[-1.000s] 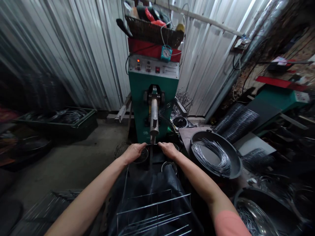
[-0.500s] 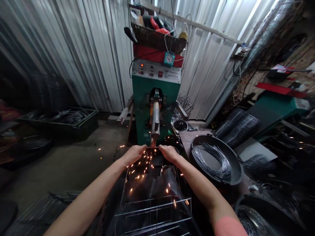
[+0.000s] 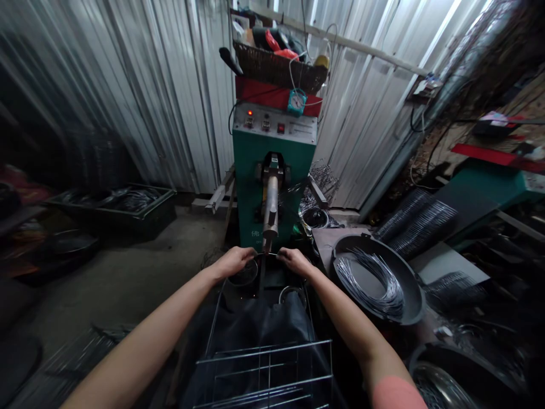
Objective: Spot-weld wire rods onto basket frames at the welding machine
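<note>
Steel wire point(image 3: 273, 254), thin and slightly bowed, runs crosswise between your two hands, its long axis going left to right in front of the green machine point(image 3: 247, 187). Your left hand point(image 3: 235, 262) has its end in a narrow pinch, thumb and fingers closed together. Your right hand point(image 3: 294, 261) pinches the other end just as narrowly. Neither is open wide.

The relation that matters is between wire and tip point(image 3: 267, 244). The grey rod point(image 3: 271, 205) slants down and toward you from the machine, and its tip sits over the short span of wire between your hands, roughly midway, so neither hand is clearly nearer. The wire lies across the line of the rod rather than along it. Whether the tip presses on the wire or stands just above it, you cannot tell from here.

Nearer to you, below both hands, the rack point(image 3: 264, 351) lies over your dark apron point(image 3: 242, 326), several of its bars running crosswise like the wire. Long side bars reach up from it toward your hands; whether they join the wire is too dim to tell. To the right of your right hand, well apart from the tip, the round pan point(image 3: 419, 295) holds a curved bundle point(image 3: 389, 298) of loose wires, and your right forearm is the nearer one to it.
</note>
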The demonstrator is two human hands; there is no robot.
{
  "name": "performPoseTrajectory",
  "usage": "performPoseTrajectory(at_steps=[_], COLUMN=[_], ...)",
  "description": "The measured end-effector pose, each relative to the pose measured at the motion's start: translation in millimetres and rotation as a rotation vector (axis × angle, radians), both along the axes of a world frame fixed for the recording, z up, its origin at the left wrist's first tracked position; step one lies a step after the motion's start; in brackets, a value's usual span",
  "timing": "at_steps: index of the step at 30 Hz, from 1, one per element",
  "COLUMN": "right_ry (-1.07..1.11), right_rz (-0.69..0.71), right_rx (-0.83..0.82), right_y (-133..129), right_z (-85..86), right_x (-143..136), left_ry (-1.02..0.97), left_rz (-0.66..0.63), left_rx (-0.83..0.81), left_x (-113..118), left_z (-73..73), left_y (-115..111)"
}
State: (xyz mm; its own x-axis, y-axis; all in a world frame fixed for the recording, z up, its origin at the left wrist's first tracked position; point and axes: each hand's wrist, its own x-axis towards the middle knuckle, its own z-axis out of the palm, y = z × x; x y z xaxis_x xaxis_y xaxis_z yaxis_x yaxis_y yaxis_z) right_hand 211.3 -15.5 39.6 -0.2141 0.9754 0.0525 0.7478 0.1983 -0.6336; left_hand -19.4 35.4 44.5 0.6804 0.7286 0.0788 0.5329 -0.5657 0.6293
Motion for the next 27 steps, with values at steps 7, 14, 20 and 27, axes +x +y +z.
performPoseTrajectory(at_steps=[7, 14, 20, 27], right_ry=[0.332, 0.477, 0.490, 0.521], right_rz=[-0.143, -0.180, -0.205, -0.238], right_rx=[-0.106, -0.184, -0.167, -0.238], right_y=[-7, -6, -6, -8], right_z=[-13.3, -17.0, -16.2, -12.5], right_x=[5, 2, -1, -2], left_ry=[0.023, 0.028, 0.051, 0.069], left_rz=[0.031, 0.007, 0.011, 0.048], left_rx=[-0.025, -0.034, 0.008, 0.042], left_x=[1, -2, -2, 0], left_z=[2.2, -1.5, -3.3, 0.2], left_y=[-2, 3, 4, 1])
